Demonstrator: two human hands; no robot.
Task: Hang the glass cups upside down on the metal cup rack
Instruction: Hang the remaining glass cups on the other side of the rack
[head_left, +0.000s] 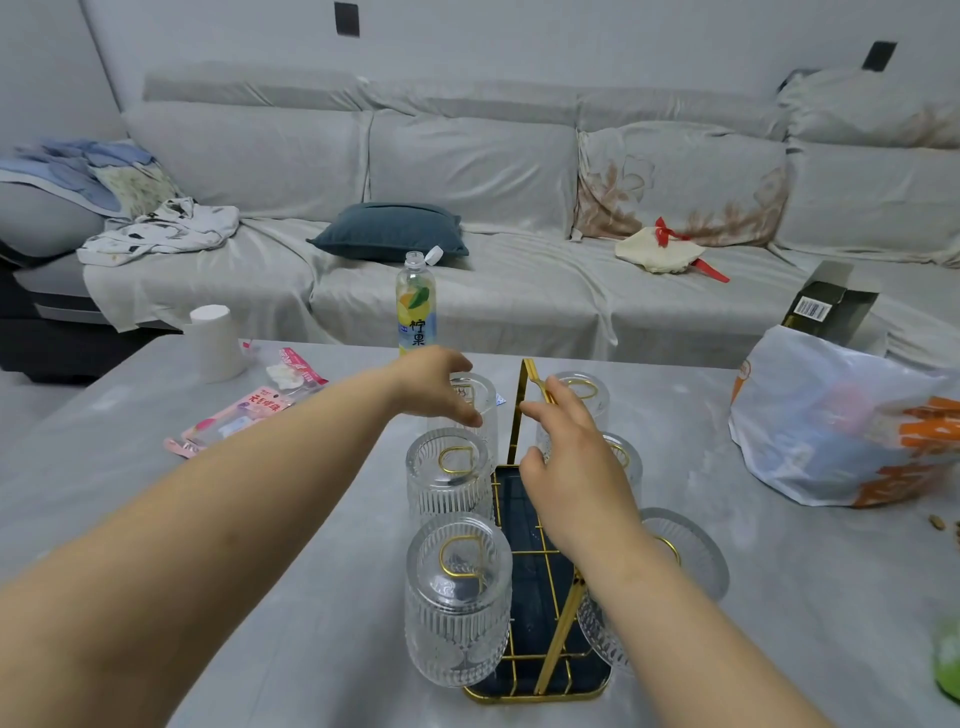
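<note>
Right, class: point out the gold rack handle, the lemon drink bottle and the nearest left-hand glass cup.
gold rack handle (531, 375): head view, on the top bar beyond the right hand.
lemon drink bottle (415, 306): head view, on its printed label.
nearest left-hand glass cup (457, 623): head view, on its ribbed side wall.

Six inverted glass cups (457, 597) on gold rack (524, 551), hands (434, 387) above

Six glass cups (457, 597) hung on one metal cup rack (535, 571); one bottle (415, 304), one plastic bag (841, 421), two hands.
</note>
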